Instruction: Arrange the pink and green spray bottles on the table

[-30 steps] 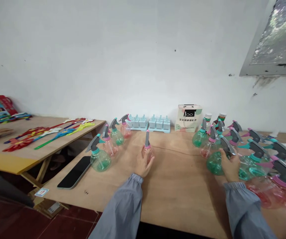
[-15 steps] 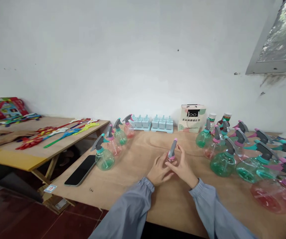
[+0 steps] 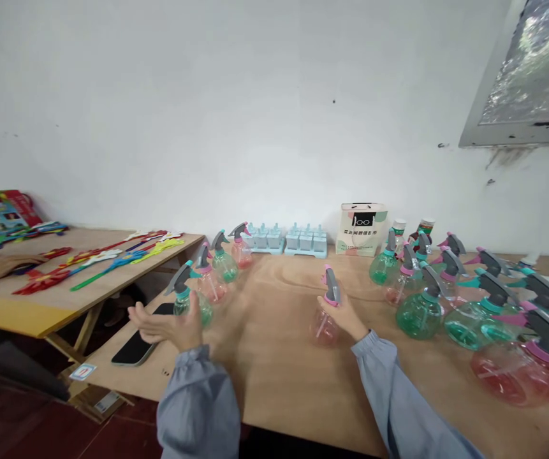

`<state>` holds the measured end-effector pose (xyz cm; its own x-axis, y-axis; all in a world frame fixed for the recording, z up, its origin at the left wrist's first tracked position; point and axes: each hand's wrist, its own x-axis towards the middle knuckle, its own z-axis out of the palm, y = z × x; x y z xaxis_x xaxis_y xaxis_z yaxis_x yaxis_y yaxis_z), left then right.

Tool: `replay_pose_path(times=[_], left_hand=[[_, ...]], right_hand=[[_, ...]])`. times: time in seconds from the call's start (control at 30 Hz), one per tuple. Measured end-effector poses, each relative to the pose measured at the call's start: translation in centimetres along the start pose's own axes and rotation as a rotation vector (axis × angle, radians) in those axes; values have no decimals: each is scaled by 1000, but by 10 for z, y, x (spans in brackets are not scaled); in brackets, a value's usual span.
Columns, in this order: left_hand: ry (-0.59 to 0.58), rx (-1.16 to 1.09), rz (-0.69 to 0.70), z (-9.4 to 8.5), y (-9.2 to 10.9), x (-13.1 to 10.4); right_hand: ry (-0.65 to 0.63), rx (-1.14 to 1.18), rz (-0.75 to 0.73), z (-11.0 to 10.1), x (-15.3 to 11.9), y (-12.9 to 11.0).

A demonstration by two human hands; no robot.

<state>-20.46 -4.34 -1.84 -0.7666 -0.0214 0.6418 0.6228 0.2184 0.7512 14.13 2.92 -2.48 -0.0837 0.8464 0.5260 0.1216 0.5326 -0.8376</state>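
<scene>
Observed fingers of right hand [image 3: 344,313] wrapped around neck of pink spray bottle [image 3: 324,329] at middle of bench [image 3: 278,389]; left hand [image 3: 178,328] spread, empty, near phone [image 3: 133,351]. Read 眼镜 among partly blurred characters on paper bag [image 3: 361,245].

Facing you: white wall [image 3: 264,115], grey-framed reflective panel [image 3: 535,76] upper right; plywood table [image 3: 274,376] before you, yellow-edged table [image 3: 11,315] left, red tiled floor [image 3: 116,437]

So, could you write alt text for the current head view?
A person's right hand holds a pink spray bottle at a wooden table; the open left hand partly hides a black phone. More green and pink bottles stand on both sides.
</scene>
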Motion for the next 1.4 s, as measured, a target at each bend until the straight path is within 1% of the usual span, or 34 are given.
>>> replay_pose_path(times=[0.07, 0.1, 0.13, 0.17, 0.23, 0.3, 0.4, 0.43, 0.5, 0.53, 0.6, 0.7, 0.77, 0.83, 0.97, 1.0, 1.03, 1.17, 1.23, 1.33, 1.4], left_hand=[[-229, 71, -106, -1, -16, 12], [-334, 90, -117, 0, -22, 12], [-409, 101, -100, 1, -26, 10], [-450, 107, -60, 4, -28, 5], [-479, 75, 77, 11, -24, -11], [-523, -24, 225, 18, -10, -32], [-629, -123, 406, 28, 26, -67], [-682, -126, 468, 31, 39, -79], [-764, -138, 547, 35, 63, -101], [-780, -127, 573, 37, 72, -111], [-769, -92, 600, 39, 84, -127], [-714, -58, 610, 40, 85, -140], [-692, -50, 612, 41, 80, -142], [-676, -50, 615, 42, 77, -142], [-649, -81, 607, 44, 76, -142], [-648, -86, 601, 44, 76, -143], [-647, -91, 591, 44, 76, -144], [-653, -168, 548, 47, 73, -147], [-668, -214, 530, 48, 72, -148], [-689, -247, 514, 50, 71, -148], [-706, -247, 511, 50, 71, -148]], right_hand=[[1, 67, 97, -6, -1, 2], [10, 97, 128, -10, -1, 3], [13, 134, 146, -14, -2, 2], [4, 186, 159, -17, -2, 0], [-58, 345, 204, -23, -4, -5], [-168, 523, 272, -28, -7, -10], [-312, 708, 338, -30, -11, -14], [-338, 746, 339, -30, -12, -14], [-354, 792, 339, -28, -13, -12], [-352, 798, 346, -27, -14, -10], [-336, 780, 367, -24, -14, -8], [-250, 703, 380, -19, -15, -5], [-182, 672, 368, -16, -16, -4], [-169, 674, 359, -14, -16, -5], [-312, 713, 350, -13, -19, -10], [-330, 716, 340, -12, -19, -12], [-324, 712, 324, -12, -20, -13], [-213, 683, 258, -9, -23, -18], [-210, 693, 272, -7, -24, -21], [-261, 694, 335, -5, -24, -23], [-243, 679, 355, -4, -24, -24]])
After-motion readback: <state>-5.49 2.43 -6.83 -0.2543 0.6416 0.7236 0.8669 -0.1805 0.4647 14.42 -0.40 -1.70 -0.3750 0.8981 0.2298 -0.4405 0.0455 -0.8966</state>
